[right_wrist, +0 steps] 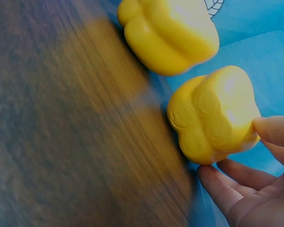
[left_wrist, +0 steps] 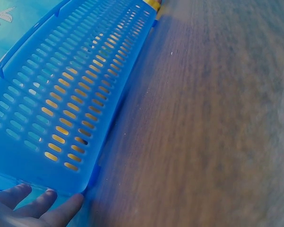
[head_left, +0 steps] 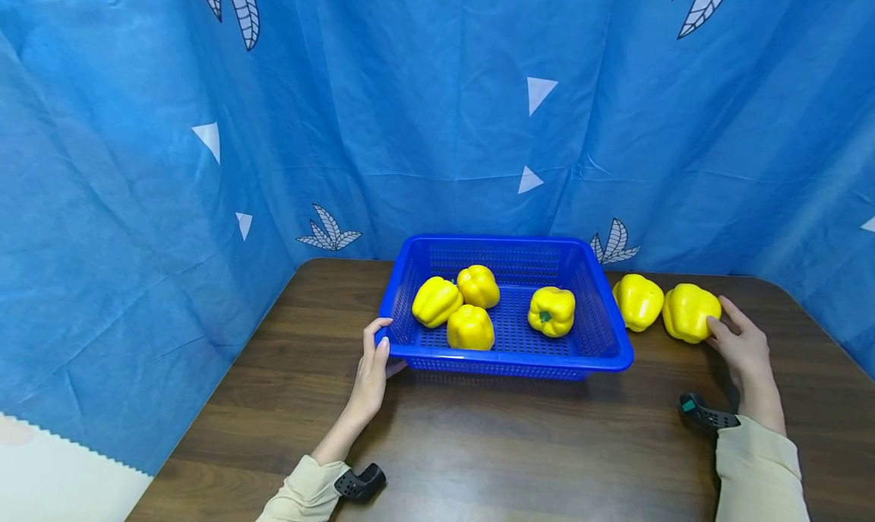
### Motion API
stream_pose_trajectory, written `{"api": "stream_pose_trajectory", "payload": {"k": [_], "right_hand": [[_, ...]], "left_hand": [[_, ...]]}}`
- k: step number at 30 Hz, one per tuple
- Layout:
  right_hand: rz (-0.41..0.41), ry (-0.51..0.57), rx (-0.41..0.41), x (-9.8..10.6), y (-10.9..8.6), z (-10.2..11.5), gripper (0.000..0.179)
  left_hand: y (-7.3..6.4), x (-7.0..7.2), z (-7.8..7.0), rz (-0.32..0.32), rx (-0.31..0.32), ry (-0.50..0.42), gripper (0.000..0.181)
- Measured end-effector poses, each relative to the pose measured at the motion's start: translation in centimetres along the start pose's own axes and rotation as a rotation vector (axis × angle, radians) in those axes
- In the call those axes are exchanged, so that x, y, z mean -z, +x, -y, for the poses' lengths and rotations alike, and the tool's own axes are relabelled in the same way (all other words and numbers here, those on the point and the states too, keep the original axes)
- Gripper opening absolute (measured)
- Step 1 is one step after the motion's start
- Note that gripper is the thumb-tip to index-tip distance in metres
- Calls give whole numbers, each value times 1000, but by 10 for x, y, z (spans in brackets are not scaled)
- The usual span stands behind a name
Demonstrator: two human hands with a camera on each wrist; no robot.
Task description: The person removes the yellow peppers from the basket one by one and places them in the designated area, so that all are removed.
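At the near left corner of a blue plastic basket (head_left: 506,362), my left hand (head_left: 369,378) grips the rim, with the thumb in front and a finger over the edge. In the left wrist view its fingers (left_wrist: 40,205) lie against the basket's end. My right hand (head_left: 745,351) holds the rightmost yellow bell pepper (head_left: 690,313) from its right side. Thumb and fingers touch this pepper from different sides in the right wrist view. Just left of it, beside the basket, lies another yellow bell pepper (head_left: 639,302).
Inside the basket are several yellow bell peppers: a cluster at the left, including one at the front (head_left: 470,327), and a single one (head_left: 551,311) towards the right. Everything stands on a dark wooden table (head_left: 519,446). A blue curtain (head_left: 437,112) hangs behind the table's far edge.
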State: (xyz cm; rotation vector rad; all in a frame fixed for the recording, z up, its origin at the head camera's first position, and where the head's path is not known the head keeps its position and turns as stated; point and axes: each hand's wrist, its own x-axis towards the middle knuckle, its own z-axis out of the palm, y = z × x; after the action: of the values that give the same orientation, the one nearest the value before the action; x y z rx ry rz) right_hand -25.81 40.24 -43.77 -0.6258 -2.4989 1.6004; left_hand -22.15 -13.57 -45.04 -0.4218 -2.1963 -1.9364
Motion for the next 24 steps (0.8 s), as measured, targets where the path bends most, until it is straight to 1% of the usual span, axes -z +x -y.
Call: {"api": "stream_pose_trajectory", "payload": {"k": [8,12,24], "right_hand": [[8,-7,13,-1,0,-1,61],[15,8,14,-1,1,-1,61],[9,-24,-4,-4,1,0,60]], "left_hand": [[0,-1,-1,-17,7,-4,37],[0,-1,-1,-9,5,-5,37],[-1,0,0,6,-3,7,38]]}}
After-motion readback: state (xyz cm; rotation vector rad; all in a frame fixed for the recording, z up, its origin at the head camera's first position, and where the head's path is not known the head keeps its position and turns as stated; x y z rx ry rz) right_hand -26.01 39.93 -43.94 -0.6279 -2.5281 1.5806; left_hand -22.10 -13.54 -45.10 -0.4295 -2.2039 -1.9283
